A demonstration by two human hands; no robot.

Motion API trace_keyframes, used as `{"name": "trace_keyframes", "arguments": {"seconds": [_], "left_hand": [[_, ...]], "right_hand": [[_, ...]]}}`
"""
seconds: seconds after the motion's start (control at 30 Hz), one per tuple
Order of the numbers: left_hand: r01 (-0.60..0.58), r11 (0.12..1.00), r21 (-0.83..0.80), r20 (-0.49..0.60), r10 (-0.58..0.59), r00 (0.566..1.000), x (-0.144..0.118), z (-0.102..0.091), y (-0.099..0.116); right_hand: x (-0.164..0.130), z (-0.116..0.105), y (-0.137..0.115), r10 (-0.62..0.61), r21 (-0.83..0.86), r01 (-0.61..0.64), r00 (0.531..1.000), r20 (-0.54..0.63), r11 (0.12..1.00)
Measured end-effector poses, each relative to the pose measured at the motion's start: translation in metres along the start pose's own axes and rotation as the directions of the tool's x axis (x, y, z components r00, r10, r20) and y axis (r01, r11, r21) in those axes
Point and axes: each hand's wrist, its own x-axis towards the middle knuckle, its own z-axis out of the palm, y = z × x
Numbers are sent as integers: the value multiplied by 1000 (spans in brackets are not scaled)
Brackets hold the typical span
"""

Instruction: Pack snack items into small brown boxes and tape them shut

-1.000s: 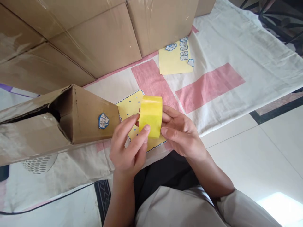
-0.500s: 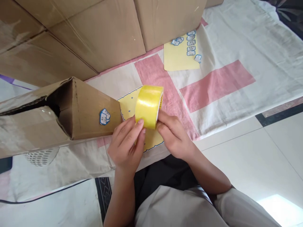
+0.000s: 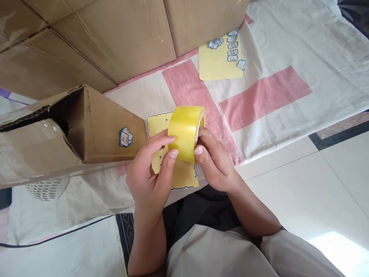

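A roll of yellow packing tape (image 3: 184, 132) is held up over a yellow sheet with a blue scalloped border (image 3: 186, 179). My right hand (image 3: 216, 161) grips the roll by its right rim, fingers inside the core and thumb at the edge. My left hand (image 3: 152, 173) is at the roll's left side, index finger and thumb spread apart, their tips at or very near the tape's surface. No loose tape end can be made out. Left of my left hand, small blue-edged paper cutouts (image 3: 126, 137) lie on the side of an open cardboard box (image 3: 112, 130).
Large taped cardboard boxes (image 3: 129, 42) stand along the back. A second yellow sheet (image 3: 213, 67) bears several small blue-edged cutouts. A pink-and-white cloth (image 3: 271, 96) covers the surface. A perforated white object (image 3: 47, 188) sits partly under the open box.
The roll has shifted slightly right and down with my right hand. My left fingers have loosened from the tape, and thumb and index finger have spread apart.
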Motion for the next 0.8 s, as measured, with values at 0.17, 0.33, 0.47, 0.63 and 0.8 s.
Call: {"name": "trace_keyframes", "arguments": {"seconds": [0.17,0.33,0.47,0.63,0.8], "left_hand": [[-149,985,85,11,149,989,-7,5,3],[-244,944,221,-8,252,968,-17,15,-1],[-174,963,205,-83,194,977,-19,16,-4],[-77,989,126,-111,91,990,-18,13,-7],[-128,976,178,-139,153,978,-16,10,-17]], "right_hand": [[1,0,5,83,78,-80,996,-36,994],[5,3,8,117,181,-83,976,-181,980],[2,4,12,119,274,-80,984,-131,958],[0,1,5,85,173,-87,996,14,981],[2,1,1,72,142,-84,994,85,986]]}}
